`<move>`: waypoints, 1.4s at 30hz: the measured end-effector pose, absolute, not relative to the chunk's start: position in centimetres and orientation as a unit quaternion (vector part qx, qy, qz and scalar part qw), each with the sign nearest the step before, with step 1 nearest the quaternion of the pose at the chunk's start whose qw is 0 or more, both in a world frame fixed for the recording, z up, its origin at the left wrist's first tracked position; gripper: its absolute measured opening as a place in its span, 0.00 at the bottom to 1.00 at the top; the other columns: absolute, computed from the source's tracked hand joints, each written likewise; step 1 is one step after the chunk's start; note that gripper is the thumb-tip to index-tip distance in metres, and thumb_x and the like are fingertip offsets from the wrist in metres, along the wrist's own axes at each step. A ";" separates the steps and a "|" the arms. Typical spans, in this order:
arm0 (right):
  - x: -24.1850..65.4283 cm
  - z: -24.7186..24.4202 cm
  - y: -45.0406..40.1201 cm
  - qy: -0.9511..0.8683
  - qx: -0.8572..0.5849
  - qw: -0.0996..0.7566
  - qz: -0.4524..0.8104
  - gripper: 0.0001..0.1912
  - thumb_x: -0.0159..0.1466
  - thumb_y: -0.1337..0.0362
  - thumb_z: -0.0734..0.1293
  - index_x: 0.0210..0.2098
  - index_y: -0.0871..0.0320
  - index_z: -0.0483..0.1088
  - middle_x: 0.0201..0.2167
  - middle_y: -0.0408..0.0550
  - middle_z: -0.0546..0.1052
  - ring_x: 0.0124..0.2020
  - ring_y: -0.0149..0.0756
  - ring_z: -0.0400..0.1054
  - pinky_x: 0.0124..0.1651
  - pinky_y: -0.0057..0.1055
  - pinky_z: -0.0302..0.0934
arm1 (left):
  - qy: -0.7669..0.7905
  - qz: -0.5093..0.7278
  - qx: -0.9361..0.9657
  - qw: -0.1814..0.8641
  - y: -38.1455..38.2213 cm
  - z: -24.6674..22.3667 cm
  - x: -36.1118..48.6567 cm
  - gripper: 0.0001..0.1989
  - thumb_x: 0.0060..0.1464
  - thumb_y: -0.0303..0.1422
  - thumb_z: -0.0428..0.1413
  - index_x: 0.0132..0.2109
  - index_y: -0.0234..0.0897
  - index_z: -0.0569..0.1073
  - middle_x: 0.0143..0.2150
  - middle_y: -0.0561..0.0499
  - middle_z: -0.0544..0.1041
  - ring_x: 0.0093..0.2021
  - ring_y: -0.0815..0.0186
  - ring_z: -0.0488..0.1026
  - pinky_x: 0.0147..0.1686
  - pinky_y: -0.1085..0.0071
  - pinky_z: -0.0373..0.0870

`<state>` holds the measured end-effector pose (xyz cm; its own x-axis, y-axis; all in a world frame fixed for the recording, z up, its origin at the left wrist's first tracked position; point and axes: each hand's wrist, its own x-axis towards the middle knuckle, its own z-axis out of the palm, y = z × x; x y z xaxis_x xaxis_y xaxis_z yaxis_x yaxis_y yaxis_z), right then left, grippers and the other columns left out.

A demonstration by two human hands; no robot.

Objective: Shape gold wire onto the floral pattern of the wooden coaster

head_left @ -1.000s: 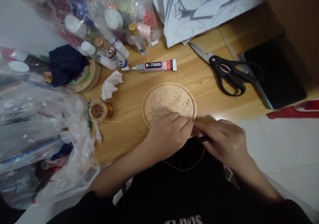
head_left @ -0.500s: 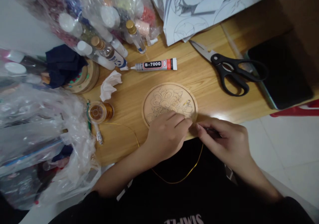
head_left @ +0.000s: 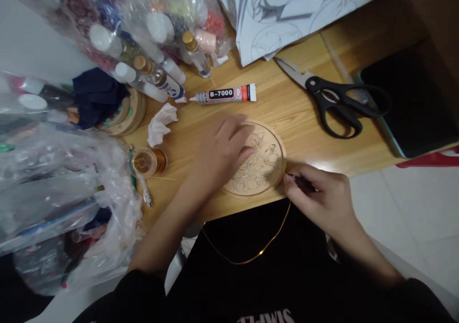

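Note:
A round wooden plaque (head_left: 274, 182) with a raised rim lies near the table's front edge. Floral line drawing covers its face, with a small gold wire shape (head_left: 270, 148) at the right. My left hand (head_left: 222, 148) is over its left side, fingers apart and slightly blurred, holding nothing I can see. Beside the right rim, my right hand (head_left: 322, 191) is closed around a thin dark tool (head_left: 303, 183), mostly hidden by the fingers. Gold wire (head_left: 261, 252) hangs in a loop across my dark shirt, rising to the right fingertips. Its spool (head_left: 150, 161) sits on the left.
A B-7000 glue tube (head_left: 224, 94) lies behind the plaque. Black-handled scissors (head_left: 333, 100) and a phone (head_left: 409, 103) are at right. Drawn paper sheets (head_left: 272, 40), small bottles (head_left: 161, 79), crumpled tissue (head_left: 162, 123) and plastic bags (head_left: 118, 194) surround the work area.
My left hand has lifted away from the right hand, moving left and up with fingers spreading. More of the plaque's lower drawing shows. The right hand has barely moved.

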<state>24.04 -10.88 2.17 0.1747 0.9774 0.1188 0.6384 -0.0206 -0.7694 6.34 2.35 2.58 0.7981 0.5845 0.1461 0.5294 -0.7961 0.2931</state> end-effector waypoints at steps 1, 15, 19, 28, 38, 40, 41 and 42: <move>24.0 2.2 -10.8 -0.597 -0.676 0.364 0.233 0.10 0.61 0.68 0.66 0.24 0.58 0.67 0.16 0.37 0.65 0.16 0.21 0.54 0.19 0.21 0.51 | 0.300 0.115 0.940 0.114 2.8 2.3 6.4 0.14 0.63 0.34 0.55 0.53 0.34 0.69 0.57 0.40 0.72 0.55 0.56 0.69 0.52 0.59 0.71; 26.0 1.8 -9.8 -0.734 -0.632 0.249 -0.001 0.15 0.66 0.58 0.62 0.28 0.59 0.71 0.18 0.43 0.73 0.18 0.30 0.66 0.20 0.27 0.53 | 0.463 0.091 0.878 0.081 0.9 2.7 3.3 0.05 0.60 0.26 0.52 0.39 0.37 0.73 0.36 0.49 0.74 0.36 0.65 0.70 0.33 0.69 0.66; 26.0 2.1 -8.7 -0.792 -0.565 0.231 -0.001 0.11 0.66 0.60 0.63 0.31 0.58 0.71 0.19 0.41 0.73 0.18 0.30 0.64 0.23 0.28 0.52 | 0.492 0.109 0.857 0.109 -1.1 3.0 1.8 0.09 0.58 0.26 0.53 0.46 0.35 0.73 0.37 0.50 0.75 0.35 0.65 0.72 0.32 0.70 0.68; 23.6 3.0 -7.6 -0.877 -0.434 0.202 0.047 0.10 0.69 0.63 0.60 0.33 0.57 0.70 0.24 0.41 0.74 0.24 0.29 0.63 0.29 0.30 0.51 | 0.399 0.102 0.778 0.474 -1.5 5.9 3.3 0.16 0.63 0.35 0.53 0.27 0.35 0.72 0.24 0.57 0.69 0.27 0.74 0.66 0.27 0.77 0.61; 23.6 3.5 -7.9 -0.881 -0.414 0.226 0.035 0.14 0.72 0.60 0.58 0.35 0.60 0.70 0.24 0.42 0.75 0.24 0.29 0.66 0.28 0.30 0.53 | 0.365 0.034 0.620 0.693 -0.4 5.6 3.8 0.06 0.56 0.27 0.57 0.34 0.32 0.79 0.25 0.55 0.76 0.25 0.75 0.70 0.26 0.80 0.65; 23.7 3.5 -7.9 -0.881 -0.416 0.222 0.039 0.14 0.72 0.62 0.57 0.35 0.60 0.70 0.24 0.42 0.75 0.24 0.29 0.66 0.28 0.30 0.53 | 0.362 0.033 0.634 0.683 -0.3 5.7 3.8 0.05 0.55 0.28 0.58 0.34 0.33 0.79 0.25 0.55 0.77 0.25 0.74 0.71 0.25 0.80 0.65; 23.7 3.5 -7.9 -0.881 -0.416 0.220 0.042 0.14 0.72 0.62 0.57 0.36 0.60 0.71 0.24 0.43 0.75 0.24 0.29 0.66 0.28 0.31 0.53 | 0.361 0.031 0.648 0.670 -0.2 5.8 3.9 0.04 0.54 0.28 0.59 0.34 0.33 0.79 0.25 0.55 0.78 0.26 0.74 0.71 0.25 0.80 0.65; 23.8 3.5 -7.9 -0.882 -0.414 0.220 0.045 0.14 0.72 0.62 0.57 0.36 0.61 0.71 0.24 0.43 0.75 0.25 0.29 0.66 0.28 0.31 0.53 | 0.358 0.023 0.660 0.660 -0.2 5.9 3.9 0.03 0.53 0.27 0.60 0.34 0.34 0.80 0.25 0.56 0.78 0.26 0.75 0.71 0.25 0.80 0.65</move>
